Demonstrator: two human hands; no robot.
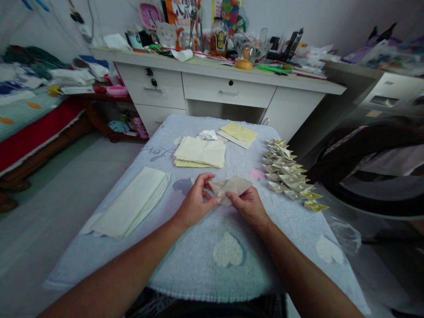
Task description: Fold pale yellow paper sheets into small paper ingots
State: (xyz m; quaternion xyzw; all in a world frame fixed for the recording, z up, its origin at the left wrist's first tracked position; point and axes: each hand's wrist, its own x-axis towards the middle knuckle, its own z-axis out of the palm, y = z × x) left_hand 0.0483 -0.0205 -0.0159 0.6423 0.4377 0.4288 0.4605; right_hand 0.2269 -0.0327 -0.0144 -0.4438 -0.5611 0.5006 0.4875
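Note:
A partly folded sheet of pale paper (243, 183) is held above the cloth-covered table, between both my hands. My left hand (199, 196) pinches its left side with thumb and fingers. On the right, my right hand (250, 207) grips it, thumb on top and the other fingers hidden underneath. Beyond my hands lies a stack of cream and yellow paper sheets (200, 151). Rows of small folded paper boats (288, 170) stand at the table's right side. A long folded pale sheet (130, 204) rests to the left of my left hand.
A crumpled white paper (207, 135) and loose yellow paper (238, 131) lie at the far end of the blue tablecloth (205, 247). Behind stands a white desk (228, 84) loaded with jars and clutter. A washing machine (380, 132) is at the right, a bed (36, 119) at the left.

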